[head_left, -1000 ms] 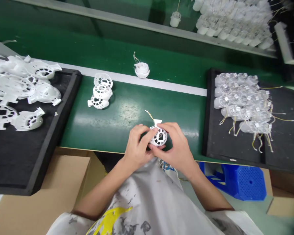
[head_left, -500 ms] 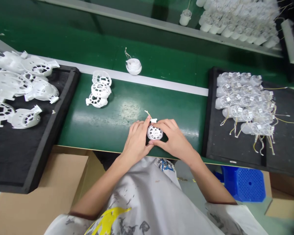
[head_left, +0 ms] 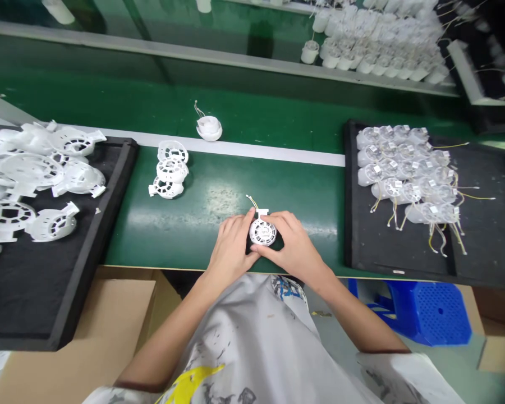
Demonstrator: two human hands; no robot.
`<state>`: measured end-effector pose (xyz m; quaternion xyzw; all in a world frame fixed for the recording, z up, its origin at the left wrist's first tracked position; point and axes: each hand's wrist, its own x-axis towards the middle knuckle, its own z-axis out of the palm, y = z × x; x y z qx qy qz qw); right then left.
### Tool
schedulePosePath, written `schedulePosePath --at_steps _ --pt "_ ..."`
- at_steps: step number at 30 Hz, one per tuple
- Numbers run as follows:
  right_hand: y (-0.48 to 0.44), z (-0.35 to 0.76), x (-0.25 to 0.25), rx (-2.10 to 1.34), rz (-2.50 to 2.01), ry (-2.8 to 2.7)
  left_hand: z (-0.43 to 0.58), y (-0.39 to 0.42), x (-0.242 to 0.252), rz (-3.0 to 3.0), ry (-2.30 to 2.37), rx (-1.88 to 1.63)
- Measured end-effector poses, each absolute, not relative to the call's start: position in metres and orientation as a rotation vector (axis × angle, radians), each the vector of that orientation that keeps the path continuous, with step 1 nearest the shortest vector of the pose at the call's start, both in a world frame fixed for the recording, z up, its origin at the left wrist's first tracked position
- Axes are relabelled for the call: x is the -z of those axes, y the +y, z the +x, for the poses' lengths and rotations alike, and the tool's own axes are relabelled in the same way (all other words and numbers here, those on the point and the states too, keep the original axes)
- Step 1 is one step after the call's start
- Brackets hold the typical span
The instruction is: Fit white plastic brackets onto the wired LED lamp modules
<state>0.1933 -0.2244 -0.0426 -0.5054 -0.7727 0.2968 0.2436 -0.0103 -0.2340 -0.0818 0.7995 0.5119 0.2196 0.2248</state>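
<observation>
The right hand (head_left: 297, 247) has its fingers clamped on a slotted white disc (head_left: 262, 232) over the bench (head_left: 219, 202); the left hand (head_left: 231, 245) has its fingers against the disc's left edge, their grip too hidden to tell. Left of the disc and farther off lie three overlapping white parts (head_left: 172, 170); well right of it, a black tray (head_left: 379, 249) bears rows of wired translucent cups (head_left: 408, 168).

Left hand (head_left: 232, 242) and right hand (head_left: 295, 247) face each other, fingers bent, thumb tips close together. Both forearms (head_left: 168, 332) slant inward.
</observation>
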Motion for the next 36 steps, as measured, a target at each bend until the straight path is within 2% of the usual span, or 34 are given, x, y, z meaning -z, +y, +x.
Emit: schedulePosePath --at_steps 9,14,19,24,27,30,32,36 --pt "-0.21 0.199 0.052 -0.708 -1.372 -2.275 -0.018 -0.231 0.065 2.132 1.293 -0.586" --pt "-0.213 0.196 0.055 -0.671 -1.224 -2.18 -0.03 -0.221 0.042 1.602 1.261 -0.739" --pt "-0.235 0.191 0.053 -0.513 -1.189 -1.934 -0.006 -0.208 0.032 1.258 1.061 -0.722" --pt "-0.214 0.258 0.021 -0.465 -1.444 -1.99 0.022 -0.13 0.03 1.776 1.186 -0.693" --pt "-0.177 0.332 0.005 -0.078 -1.892 -1.743 0.029 -0.05 0.031 2.142 1.54 -0.866" --pt "-0.147 0.394 0.004 0.096 -2.213 -1.636 0.033 0.004 0.032 2.363 1.761 -0.758" --pt "-0.142 0.423 0.007 0.073 -2.214 -1.687 0.041 0.014 0.031 2.536 1.746 -0.671" --pt "-0.173 0.462 0.01 0.134 -2.217 -1.588 0.092 -0.013 0.024 2.742 1.409 -0.905"
